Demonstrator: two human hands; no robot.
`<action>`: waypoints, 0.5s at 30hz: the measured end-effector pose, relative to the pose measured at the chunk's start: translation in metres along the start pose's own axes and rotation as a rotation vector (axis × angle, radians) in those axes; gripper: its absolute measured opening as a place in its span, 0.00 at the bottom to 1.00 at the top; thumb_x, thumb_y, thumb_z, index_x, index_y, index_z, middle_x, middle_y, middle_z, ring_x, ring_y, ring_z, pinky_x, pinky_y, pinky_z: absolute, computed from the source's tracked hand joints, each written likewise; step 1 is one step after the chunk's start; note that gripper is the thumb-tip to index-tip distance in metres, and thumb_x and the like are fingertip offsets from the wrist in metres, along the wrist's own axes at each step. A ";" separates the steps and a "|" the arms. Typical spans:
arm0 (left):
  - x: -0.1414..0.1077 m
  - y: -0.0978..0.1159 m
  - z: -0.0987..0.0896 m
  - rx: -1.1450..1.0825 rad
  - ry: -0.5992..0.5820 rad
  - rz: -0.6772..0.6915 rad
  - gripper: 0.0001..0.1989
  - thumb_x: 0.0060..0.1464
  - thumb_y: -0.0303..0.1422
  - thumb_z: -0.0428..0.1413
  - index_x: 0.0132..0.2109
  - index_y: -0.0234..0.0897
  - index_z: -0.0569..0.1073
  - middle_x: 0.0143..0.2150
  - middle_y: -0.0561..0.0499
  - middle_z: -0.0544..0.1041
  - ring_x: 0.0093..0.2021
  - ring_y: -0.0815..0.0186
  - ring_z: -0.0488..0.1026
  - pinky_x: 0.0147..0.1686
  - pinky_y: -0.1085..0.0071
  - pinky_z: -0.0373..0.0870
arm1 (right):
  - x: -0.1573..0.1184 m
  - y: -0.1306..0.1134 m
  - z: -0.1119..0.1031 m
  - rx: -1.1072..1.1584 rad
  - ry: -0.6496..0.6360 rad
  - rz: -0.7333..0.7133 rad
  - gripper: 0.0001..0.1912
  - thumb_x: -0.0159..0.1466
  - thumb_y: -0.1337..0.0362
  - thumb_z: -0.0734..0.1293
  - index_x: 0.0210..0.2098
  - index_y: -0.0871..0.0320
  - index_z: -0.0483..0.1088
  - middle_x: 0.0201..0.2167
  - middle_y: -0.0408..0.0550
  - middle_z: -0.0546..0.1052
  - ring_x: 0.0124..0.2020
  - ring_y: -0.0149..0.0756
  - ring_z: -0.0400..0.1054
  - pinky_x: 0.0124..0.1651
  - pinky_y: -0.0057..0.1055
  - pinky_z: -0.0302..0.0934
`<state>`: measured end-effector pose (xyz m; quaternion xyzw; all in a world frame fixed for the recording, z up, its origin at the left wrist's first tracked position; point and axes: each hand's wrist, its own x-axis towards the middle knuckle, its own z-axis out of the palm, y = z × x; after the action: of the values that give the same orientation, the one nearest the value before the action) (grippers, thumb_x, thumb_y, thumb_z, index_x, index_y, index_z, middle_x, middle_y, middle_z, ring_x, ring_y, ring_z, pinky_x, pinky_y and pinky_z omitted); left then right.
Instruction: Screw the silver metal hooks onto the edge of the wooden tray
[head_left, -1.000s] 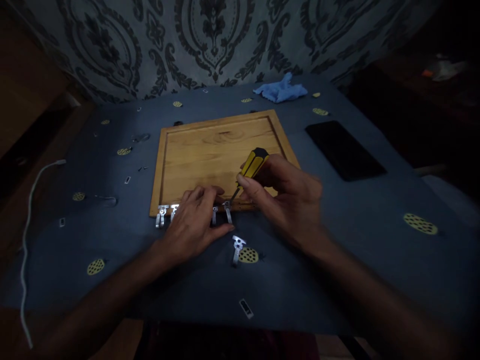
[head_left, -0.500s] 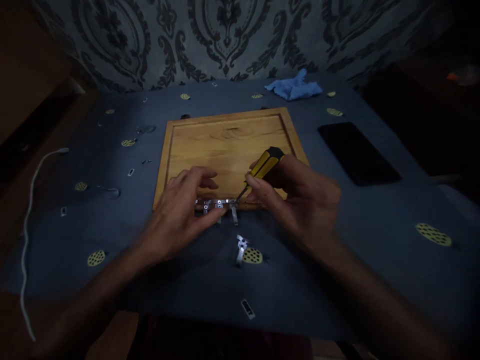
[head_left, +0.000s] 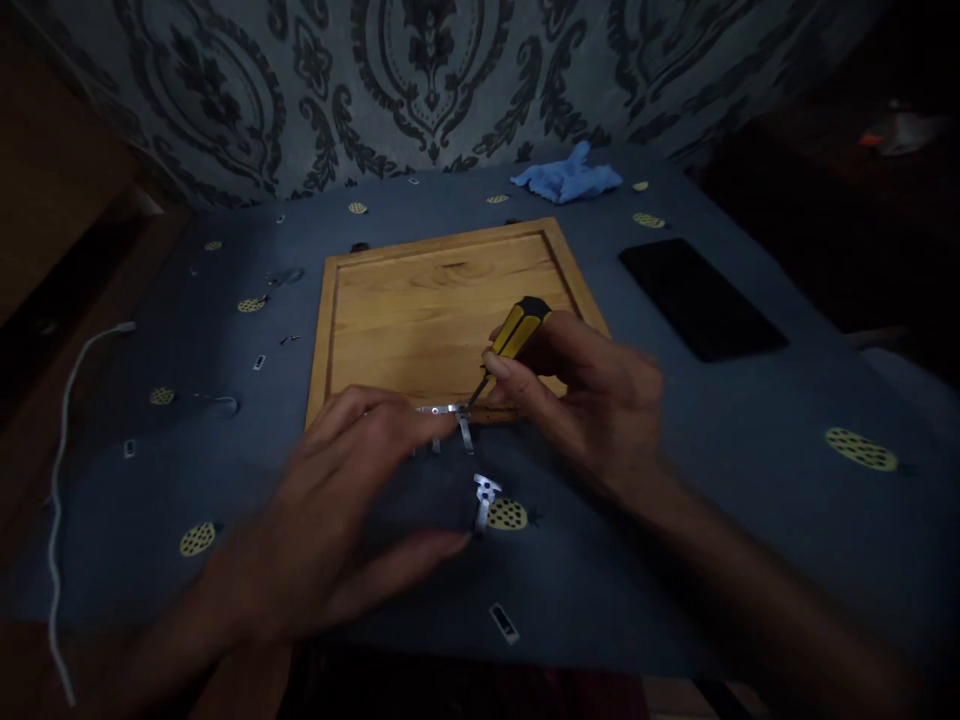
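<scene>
left hand (head_left: 330, 510) pulled back, thumb now beside loose hook (head_left: 484, 495), grip wide; right hand (head_left: 592, 400) pinches screwdriver (head_left: 517, 330), slanted likely so tip meets end hook (head_left: 466, 436) on board (head_left: 420, 340).

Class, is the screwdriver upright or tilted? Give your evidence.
Tilted: in the right hand, the screwdriver slants, its handle above and right of its tip, near a metal hook.

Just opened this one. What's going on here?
A person's right hand grips a yellow-and-black screwdriver, its tip at a metal hook on the near edge of a framed wooden board. The left hand, thumb and fingers spread, has its forefinger beside that hook. A loose hook lies on the tablecloth near the left thumb.
</scene>
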<state>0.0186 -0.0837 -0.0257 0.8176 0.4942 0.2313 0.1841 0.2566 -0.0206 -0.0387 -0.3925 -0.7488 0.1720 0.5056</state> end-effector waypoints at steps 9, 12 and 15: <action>0.020 -0.010 0.021 0.090 -0.152 -0.009 0.39 0.55 0.37 0.68 0.67 0.48 0.57 0.63 0.44 0.71 0.65 0.49 0.67 0.62 0.46 0.67 | 0.000 0.001 0.001 -0.040 -0.001 0.013 0.10 0.68 0.57 0.70 0.33 0.52 0.68 0.24 0.40 0.75 0.26 0.36 0.72 0.33 0.34 0.66; 0.020 -0.009 0.022 0.075 -0.128 -0.022 0.38 0.57 0.35 0.67 0.67 0.47 0.57 0.61 0.45 0.72 0.62 0.50 0.68 0.61 0.48 0.68 | 0.001 0.001 0.000 -0.034 0.003 0.000 0.09 0.68 0.58 0.70 0.33 0.52 0.69 0.24 0.41 0.75 0.26 0.36 0.72 0.32 0.34 0.65; 0.020 -0.007 0.021 0.067 -0.109 -0.039 0.35 0.58 0.33 0.65 0.66 0.46 0.57 0.58 0.46 0.75 0.60 0.51 0.70 0.59 0.49 0.69 | 0.002 0.000 0.000 -0.027 0.005 -0.016 0.09 0.68 0.59 0.70 0.33 0.52 0.69 0.24 0.40 0.74 0.25 0.35 0.72 0.31 0.33 0.64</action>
<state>0.0339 -0.0641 -0.0425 0.8249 0.5066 0.1661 0.1879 0.2564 -0.0191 -0.0380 -0.3937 -0.7530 0.1568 0.5035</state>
